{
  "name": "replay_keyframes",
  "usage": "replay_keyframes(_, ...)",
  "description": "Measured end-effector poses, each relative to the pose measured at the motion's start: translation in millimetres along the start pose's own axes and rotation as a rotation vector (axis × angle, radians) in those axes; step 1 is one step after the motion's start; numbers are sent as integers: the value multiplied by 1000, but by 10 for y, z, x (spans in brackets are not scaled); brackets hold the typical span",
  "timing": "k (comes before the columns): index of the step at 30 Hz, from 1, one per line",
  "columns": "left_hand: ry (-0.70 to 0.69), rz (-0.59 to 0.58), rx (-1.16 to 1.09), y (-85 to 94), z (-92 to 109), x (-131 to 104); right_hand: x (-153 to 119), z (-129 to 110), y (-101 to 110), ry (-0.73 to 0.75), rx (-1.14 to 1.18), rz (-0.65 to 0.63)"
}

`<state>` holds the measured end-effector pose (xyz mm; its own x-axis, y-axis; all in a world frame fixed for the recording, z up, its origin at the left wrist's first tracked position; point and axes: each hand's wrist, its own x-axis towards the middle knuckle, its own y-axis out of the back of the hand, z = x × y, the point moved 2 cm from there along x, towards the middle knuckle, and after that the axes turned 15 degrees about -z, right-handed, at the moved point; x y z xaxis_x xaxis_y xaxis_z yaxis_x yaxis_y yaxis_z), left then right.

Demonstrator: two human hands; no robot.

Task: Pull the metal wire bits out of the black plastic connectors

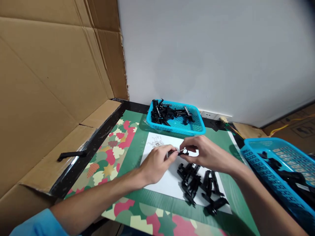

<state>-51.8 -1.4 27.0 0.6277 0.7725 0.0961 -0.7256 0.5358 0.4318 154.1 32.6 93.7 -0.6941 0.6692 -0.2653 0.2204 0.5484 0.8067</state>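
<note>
Between both grips, black part

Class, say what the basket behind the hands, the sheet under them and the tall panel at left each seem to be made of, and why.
Basket: probably plastic, slightly glossy blue; moulded openwork walls.
Sheet: likely paper, smooth, white; it lies thin and flat.
Panel: cardboard, matt brown; creases and a ragged edge.
</note>
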Motion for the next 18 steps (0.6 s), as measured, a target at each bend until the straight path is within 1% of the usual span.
replay_keyframes(2, -32, -16, 68, -25, -8, 1, -33, 74, -84, -11, 33, 84)
replay_keyframes(5, -12, 7, 165, -40, -67, 7, -86, 225, -197, -50, 93, 213)
replay_keyframes(7, 15, 10, 254, -40, -104, 8, -120, 314, -279, -88, 152, 227)
replay_keyframes(9, 51, 15, 324, -38, -133, 1, -143, 359, -363, -89, 213, 147)
replay_keyframes(12, 113, -2, 398, -52, -169, -19, -164, 341, -449, -51, 261, 7)
replay_keyframes(15, 150, -44, 502, -89, -187, -41, -176, 287, -472, -27, 269, -57)
replay_keyframes(18, 150, -65, 595, -123, -164, -54, -195, 245, -468, 8, 316, -136)
